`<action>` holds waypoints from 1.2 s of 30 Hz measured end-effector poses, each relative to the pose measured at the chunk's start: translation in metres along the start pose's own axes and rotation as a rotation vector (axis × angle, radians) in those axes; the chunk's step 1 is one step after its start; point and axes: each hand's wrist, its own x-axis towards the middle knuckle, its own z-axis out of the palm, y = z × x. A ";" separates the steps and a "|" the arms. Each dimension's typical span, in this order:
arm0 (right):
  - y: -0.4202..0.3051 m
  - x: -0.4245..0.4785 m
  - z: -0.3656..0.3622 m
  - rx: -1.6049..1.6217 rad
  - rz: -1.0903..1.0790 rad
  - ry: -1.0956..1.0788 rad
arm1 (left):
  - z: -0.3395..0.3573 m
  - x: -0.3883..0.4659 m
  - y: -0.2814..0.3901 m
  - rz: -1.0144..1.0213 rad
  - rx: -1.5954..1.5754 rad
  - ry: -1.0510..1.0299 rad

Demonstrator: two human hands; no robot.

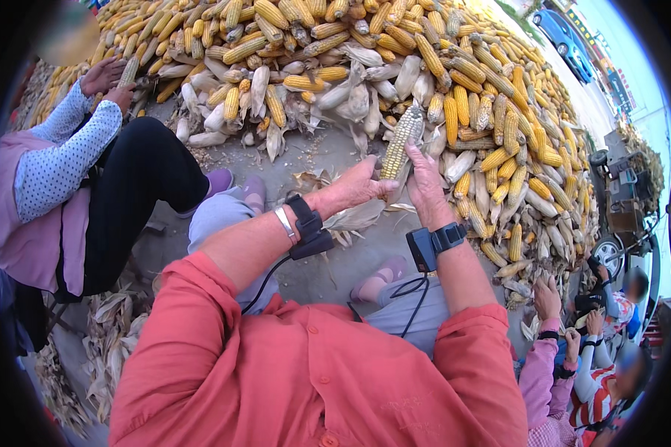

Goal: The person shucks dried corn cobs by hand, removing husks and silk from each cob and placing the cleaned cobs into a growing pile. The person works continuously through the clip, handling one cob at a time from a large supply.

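An ear of pale yellow corn, its kernels bare, stands tilted between my two hands. My right hand holds it along its right side, thumb on the cob and husk against the palm. At its lower end my left hand reaches in from the left, thumb and fingers at the base where pale husk hangs down. Whether the left fingers grip the cob or the husk is hard to tell. Loose dry husks lie under my left wrist. Both wrists wear black strapped devices with cables.
A large pile of corn ears, some husked and some in husk, spreads ahead and to the right. A co-worker sits at the left, holding an ear. Several people sit at the lower right, near a parked cart. Husks lie behind at left.
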 end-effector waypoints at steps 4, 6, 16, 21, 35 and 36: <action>0.007 -0.008 0.015 0.074 -0.018 -0.058 | 0.003 0.014 -0.030 0.204 -0.103 0.160; 0.009 -0.007 0.013 0.032 -0.021 -0.067 | 0.001 0.012 -0.027 0.117 -0.254 0.125; 0.002 -0.024 0.039 -0.049 -0.122 0.013 | -0.001 0.002 -0.006 0.052 -0.215 0.172; 0.004 -0.017 0.029 -0.032 -0.131 0.049 | -0.001 0.005 -0.011 0.042 -0.207 0.132; -0.004 -0.039 0.039 -0.019 0.003 -0.222 | -0.040 0.024 -0.022 -0.099 -0.975 0.345; -0.006 -0.049 0.039 -0.053 0.065 -0.248 | -0.046 0.025 -0.013 -0.108 -1.021 0.401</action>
